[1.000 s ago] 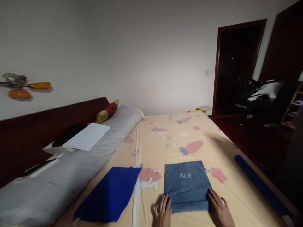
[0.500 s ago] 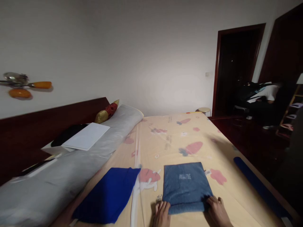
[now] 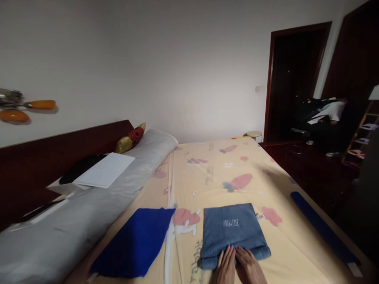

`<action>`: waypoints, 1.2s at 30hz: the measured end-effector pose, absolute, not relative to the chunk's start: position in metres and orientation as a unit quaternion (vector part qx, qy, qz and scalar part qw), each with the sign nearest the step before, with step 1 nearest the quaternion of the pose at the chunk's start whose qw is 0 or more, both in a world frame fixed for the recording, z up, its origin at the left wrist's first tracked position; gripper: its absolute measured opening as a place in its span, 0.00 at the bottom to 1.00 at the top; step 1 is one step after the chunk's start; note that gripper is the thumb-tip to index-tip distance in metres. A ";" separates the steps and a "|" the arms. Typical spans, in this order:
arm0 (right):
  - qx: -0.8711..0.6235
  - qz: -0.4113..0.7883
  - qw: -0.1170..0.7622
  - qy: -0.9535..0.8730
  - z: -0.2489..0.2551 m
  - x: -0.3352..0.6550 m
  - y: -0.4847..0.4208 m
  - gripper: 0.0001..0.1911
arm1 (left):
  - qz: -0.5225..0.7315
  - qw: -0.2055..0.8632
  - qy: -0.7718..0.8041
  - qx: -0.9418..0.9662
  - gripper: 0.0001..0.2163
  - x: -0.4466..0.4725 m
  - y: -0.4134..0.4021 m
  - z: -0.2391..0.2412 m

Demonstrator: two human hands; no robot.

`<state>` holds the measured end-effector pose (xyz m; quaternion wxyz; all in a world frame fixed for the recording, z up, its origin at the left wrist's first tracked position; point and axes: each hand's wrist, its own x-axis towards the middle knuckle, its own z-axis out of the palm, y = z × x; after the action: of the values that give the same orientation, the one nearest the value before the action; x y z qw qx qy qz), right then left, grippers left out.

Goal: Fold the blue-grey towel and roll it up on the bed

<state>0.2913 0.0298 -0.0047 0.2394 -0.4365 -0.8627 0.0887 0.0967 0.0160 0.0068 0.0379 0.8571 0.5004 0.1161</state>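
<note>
Left hand (image 3: 225,263) and right hand (image 3: 248,266) lie flat, fingers straight (side by side, holding nothing), pressing the folded blue towel (image 3: 232,232).

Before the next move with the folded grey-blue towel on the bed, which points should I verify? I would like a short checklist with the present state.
1. Both hands on the folded grey-blue towel: ok, left hand and right hand rest flat, side by side, on its near edge.
2. Towel lies flat on the yellow patterned bedsheet: ok.
3. Towel edges aligned: not ok, the near right corner sticks out.
4. Bright blue cloth lies apart from the towel: ok.
5. White label at the far right corner tucked in: not ok, it sticks out.
</note>
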 end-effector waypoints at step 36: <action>-0.551 0.018 0.244 -0.798 -0.002 0.357 0.004 0.19 | 0.126 -0.098 0.575 0.803 0.21 0.041 -0.018 0.029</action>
<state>0.3567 0.0043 -0.0019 0.2442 -0.5506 -0.7981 0.0184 0.0412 -0.0180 0.0286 -0.0980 0.8027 0.5747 0.1257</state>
